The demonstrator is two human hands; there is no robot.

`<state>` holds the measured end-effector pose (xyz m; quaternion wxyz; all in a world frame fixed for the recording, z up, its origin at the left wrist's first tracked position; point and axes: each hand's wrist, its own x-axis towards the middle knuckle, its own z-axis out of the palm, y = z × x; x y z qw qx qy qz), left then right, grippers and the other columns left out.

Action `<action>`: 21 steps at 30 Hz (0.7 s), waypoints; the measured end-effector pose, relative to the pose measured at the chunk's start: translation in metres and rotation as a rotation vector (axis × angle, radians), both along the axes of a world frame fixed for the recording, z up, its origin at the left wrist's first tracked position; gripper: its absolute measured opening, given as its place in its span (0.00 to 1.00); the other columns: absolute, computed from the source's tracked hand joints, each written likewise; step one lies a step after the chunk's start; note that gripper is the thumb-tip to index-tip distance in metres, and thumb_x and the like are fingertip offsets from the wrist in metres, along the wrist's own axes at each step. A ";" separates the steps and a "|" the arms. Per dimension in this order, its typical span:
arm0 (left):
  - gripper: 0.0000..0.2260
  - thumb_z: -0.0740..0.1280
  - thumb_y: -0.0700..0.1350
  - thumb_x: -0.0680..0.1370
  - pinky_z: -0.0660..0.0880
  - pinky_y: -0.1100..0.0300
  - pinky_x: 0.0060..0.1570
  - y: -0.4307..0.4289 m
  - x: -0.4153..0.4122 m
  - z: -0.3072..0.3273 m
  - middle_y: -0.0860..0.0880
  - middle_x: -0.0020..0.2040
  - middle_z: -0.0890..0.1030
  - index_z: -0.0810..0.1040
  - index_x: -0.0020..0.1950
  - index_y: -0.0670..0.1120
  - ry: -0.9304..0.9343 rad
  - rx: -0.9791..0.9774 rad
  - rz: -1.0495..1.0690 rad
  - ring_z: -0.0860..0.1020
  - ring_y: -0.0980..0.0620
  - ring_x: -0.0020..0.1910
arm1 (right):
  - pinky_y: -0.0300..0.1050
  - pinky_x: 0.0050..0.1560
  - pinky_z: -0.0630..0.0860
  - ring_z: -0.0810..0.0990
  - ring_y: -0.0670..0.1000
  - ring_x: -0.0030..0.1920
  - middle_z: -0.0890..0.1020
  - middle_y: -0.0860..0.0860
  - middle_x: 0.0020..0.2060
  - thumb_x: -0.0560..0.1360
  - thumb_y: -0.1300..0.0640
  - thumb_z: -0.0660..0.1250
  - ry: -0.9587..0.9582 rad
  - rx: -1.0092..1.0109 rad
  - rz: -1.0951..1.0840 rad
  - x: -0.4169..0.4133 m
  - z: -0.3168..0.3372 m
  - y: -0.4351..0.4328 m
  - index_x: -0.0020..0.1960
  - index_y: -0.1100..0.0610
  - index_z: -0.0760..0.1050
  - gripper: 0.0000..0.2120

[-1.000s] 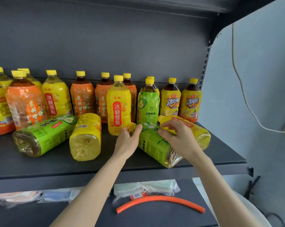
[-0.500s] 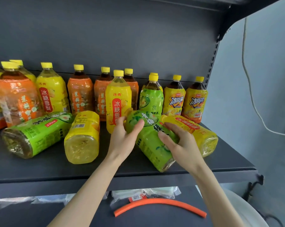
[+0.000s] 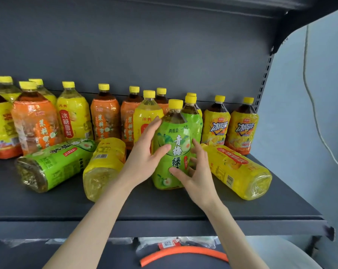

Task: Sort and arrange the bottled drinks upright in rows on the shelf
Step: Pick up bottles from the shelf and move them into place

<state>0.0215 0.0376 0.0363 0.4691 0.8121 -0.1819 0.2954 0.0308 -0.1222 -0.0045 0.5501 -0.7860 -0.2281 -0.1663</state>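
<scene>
Spread fingers of the left hand [image 3: 143, 160] and right hand [image 3: 195, 175] clasp a green tea bottle [image 3: 174, 136] upright between them on the shelf [image 3: 164, 208], seemingly mid-placement; next it likely needs sliding back beyond the fingertips, against the standing green bottle [image 3: 197, 121].

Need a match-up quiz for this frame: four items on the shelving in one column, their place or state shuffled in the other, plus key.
1 centre green tea bottle
2 left green tea bottle
3 far-right front yellow bottle
4 orange tube

A on the lower shelf
B upright, gripped by left hand and right hand
C on its side, right of both hands
D on its side beside a lying yellow bottle

Pairs: 1-B, 2-D, 3-C, 4-A
</scene>
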 end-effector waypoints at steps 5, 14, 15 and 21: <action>0.28 0.65 0.46 0.78 0.60 0.72 0.67 0.000 0.006 -0.009 0.53 0.67 0.63 0.58 0.74 0.54 -0.013 -0.054 0.061 0.61 0.70 0.65 | 0.39 0.61 0.70 0.68 0.43 0.63 0.64 0.42 0.64 0.70 0.53 0.76 -0.050 -0.080 -0.040 0.012 0.000 0.002 0.77 0.47 0.52 0.44; 0.26 0.65 0.45 0.78 0.66 0.55 0.69 -0.007 0.010 -0.017 0.53 0.72 0.66 0.61 0.75 0.48 -0.017 -0.163 0.136 0.65 0.54 0.71 | 0.44 0.55 0.78 0.78 0.48 0.55 0.76 0.50 0.57 0.75 0.58 0.71 -0.039 -0.250 -0.142 0.011 -0.003 -0.009 0.74 0.52 0.62 0.32; 0.25 0.66 0.45 0.78 0.69 0.53 0.67 -0.009 0.008 -0.020 0.50 0.70 0.69 0.64 0.73 0.47 -0.019 -0.193 0.171 0.68 0.53 0.69 | 0.43 0.53 0.78 0.78 0.49 0.54 0.77 0.50 0.55 0.75 0.58 0.71 -0.056 -0.248 -0.165 0.008 -0.001 -0.014 0.72 0.53 0.66 0.28; 0.18 0.70 0.42 0.75 0.73 0.64 0.53 -0.041 -0.015 -0.049 0.50 0.56 0.72 0.70 0.63 0.43 -0.022 -0.244 0.424 0.73 0.53 0.56 | 0.51 0.56 0.68 0.74 0.58 0.59 0.80 0.54 0.56 0.75 0.56 0.70 -0.271 -0.368 -0.478 -0.004 0.021 -0.059 0.60 0.58 0.78 0.14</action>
